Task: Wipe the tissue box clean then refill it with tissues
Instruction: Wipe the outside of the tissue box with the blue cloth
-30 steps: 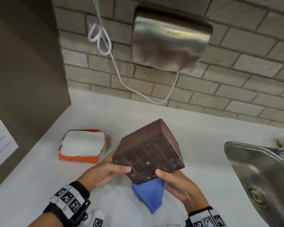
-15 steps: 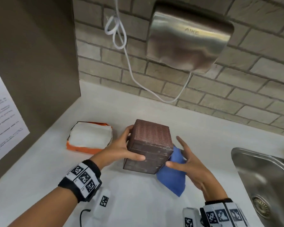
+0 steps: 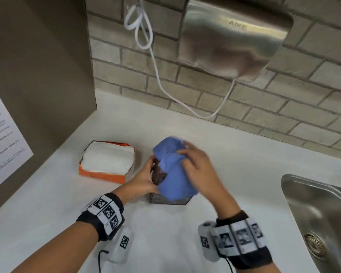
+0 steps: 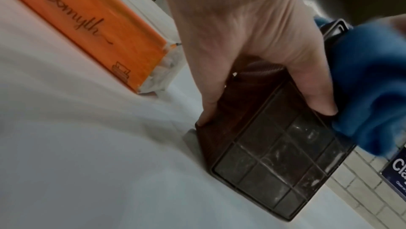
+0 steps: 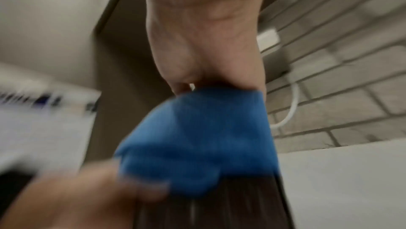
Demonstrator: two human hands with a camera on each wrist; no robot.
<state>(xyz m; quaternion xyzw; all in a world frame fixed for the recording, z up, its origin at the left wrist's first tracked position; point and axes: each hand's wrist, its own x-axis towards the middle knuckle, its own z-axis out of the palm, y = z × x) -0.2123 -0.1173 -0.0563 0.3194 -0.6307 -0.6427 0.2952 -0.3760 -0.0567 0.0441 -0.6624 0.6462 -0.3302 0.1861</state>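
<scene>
Standing on the white tabletop (image 3: 234, 174), the dark brown tissue box (image 4: 272, 147) is showing a dusty gridded face. The left hand (image 3: 144, 179) is gripping its side, thumb and fingers curled around it. The right hand (image 3: 200, 170) is pressing a blue cloth (image 3: 172, 170) over its top, fingers curled on the cloth. The orange tissue pack (image 3: 106, 161) is lying just beside it.

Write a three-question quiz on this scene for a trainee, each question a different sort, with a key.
1. True or false: the left hand holds the blue cloth.
2. Which hand has its grip on the brown tissue box? A. left B. right C. neither
3. Fill in: the orange tissue pack lies on the counter to the ____ of the box.

Key: 1 false, the right hand presses the cloth onto the box; 2 A; 3 left.
</scene>
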